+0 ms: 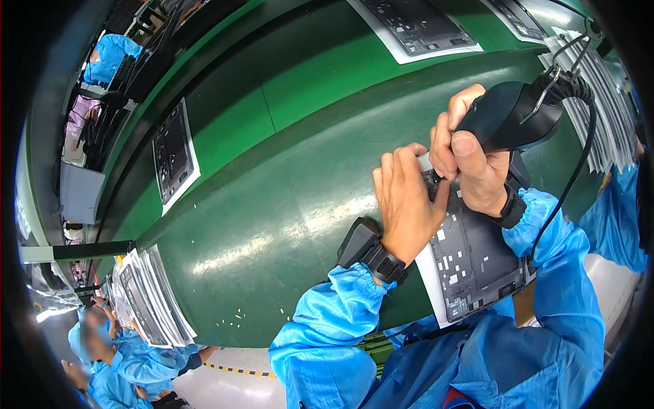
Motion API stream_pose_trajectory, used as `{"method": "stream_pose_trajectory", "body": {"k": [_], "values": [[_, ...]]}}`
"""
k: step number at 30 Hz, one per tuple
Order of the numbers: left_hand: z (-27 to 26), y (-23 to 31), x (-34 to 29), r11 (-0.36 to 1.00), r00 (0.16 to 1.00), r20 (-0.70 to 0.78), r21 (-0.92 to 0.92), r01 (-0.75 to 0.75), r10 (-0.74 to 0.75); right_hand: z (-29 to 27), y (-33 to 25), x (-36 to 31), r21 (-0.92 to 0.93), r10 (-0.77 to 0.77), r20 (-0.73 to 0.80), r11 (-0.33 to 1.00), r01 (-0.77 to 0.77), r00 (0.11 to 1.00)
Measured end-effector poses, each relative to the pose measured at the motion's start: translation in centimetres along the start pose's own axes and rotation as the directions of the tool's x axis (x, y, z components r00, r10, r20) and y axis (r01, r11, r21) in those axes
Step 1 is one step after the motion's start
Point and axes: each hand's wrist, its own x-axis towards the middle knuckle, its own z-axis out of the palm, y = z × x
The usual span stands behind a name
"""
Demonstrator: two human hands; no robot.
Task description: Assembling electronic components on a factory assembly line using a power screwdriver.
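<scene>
Both my hands meet over the upper left corner of a flat dark tablet housing (477, 245), which lies on white paper close to my body. Small white and silver patches dot its surface. My left hand (409, 204) is closed at that corner, its fingers bent over the edge and its thumb on the housing. Above it, my right hand (480, 163) is closed in a pinch, thumb against fingers; what it holds is hidden. A black rounded lamp-like head (511, 116) on a sprung arm overlaps the right fingers from the camera's side.
A black cable (569, 184) hangs past my right forearm. Similar housings lie on paper at the far side (422, 27) and far left (174, 153). Paper stacks stand at right (586, 102) and left (160, 296). Small pale bits (237, 315) dot the green table. Other people in blue work nearby.
</scene>
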Motion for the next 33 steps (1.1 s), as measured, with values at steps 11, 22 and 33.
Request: {"method": "stream_pose_trajectory", "body": {"k": [11, 22, 33], "values": [[0.1, 0.0, -0.2, 1.000, 1.000, -0.001, -0.015, 0.011, -0.011, 0.0, 0.2, -0.3, 0.006, 0.000, -0.007, 1.000, 0.000, 1.000], [-1.0, 0.0, -0.1, 0.998, 0.999, -0.044, -0.061, -0.028, 0.026, -2.8, -2.8, 0.8, -0.216, -0.119, 0.088, 0.967, 0.135, 0.989], [-4.3, 0.0, -4.2, 0.963, 1.000, 0.005, 0.269, 0.010, -0.012, -10.9, -7.4, -12.1, -0.892, 0.223, 0.188, 0.447, 0.071, 0.957]]}}
